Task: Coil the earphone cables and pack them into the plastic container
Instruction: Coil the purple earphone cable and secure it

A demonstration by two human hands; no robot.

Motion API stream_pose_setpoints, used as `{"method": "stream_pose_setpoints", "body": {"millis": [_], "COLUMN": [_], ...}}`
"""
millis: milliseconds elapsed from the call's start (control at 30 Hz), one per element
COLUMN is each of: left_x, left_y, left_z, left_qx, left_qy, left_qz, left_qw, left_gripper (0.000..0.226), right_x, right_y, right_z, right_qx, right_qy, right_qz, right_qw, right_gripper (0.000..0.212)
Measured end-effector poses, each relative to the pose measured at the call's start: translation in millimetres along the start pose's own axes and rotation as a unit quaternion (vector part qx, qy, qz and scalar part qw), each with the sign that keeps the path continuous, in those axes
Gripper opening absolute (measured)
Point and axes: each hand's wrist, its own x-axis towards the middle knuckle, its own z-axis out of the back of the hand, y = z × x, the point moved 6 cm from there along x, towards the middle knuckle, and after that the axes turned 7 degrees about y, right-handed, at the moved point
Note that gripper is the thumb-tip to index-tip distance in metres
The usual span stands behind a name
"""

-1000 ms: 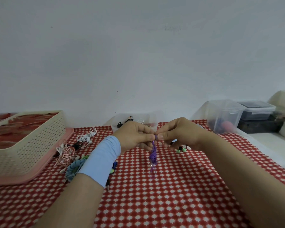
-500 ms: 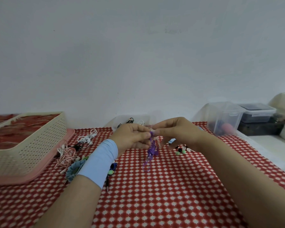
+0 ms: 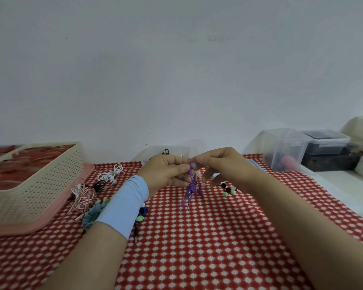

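My left hand (image 3: 166, 172) half hides the plastic container (image 3: 153, 151) at the far edge of the table (image 3: 197, 248); the basket (image 3: 40, 185) is cropped.

Plain pale grey painted wall (image 3: 176, 70) fills everything behind left hand (image 3: 166, 172) and right hand (image 3: 224, 166); faint dark smudge (image 3: 216, 39) on it, above them. Red cloth-covered surface (image 3: 197, 248) with small white dots beneath both hands. Flat white ledge (image 3: 344, 185) to the right of the right hand. Light even, shadows soft.

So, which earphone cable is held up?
The purple earphone cable, pinched by the left hand and right hand; the white cable and pink striped cable lie on the red cloth.
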Motion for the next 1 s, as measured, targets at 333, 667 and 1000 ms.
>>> {"method": "stream_pose_setpoints", "body": {"millis": [333,667,1000], "left_x": [-2,-3,0], "left_y": [-1,-2,-5], "left_z": [-7,-8,10], "left_qx": [0.02,0.012,0.04], "left_qy": [0.039,0.056,-0.045], "left_qz": [-0.006,-0.007,-0.017], "left_qw": [0.999,0.998,0.998], "left_gripper": [0.012,0.013,0.015], "right_x": [-1,0,1], "right_y": [-10,-10,-2], "right_z": [-2,-3,0], "right_qx": [0.04,0.048,-0.129], "right_qy": [0.041,0.047,-0.01], "right_qz": [-0.06,-0.054,-0.095], "right_qw": [0.997,0.996,0.987], "right_gripper": [0.012,0.011,0.051]}}
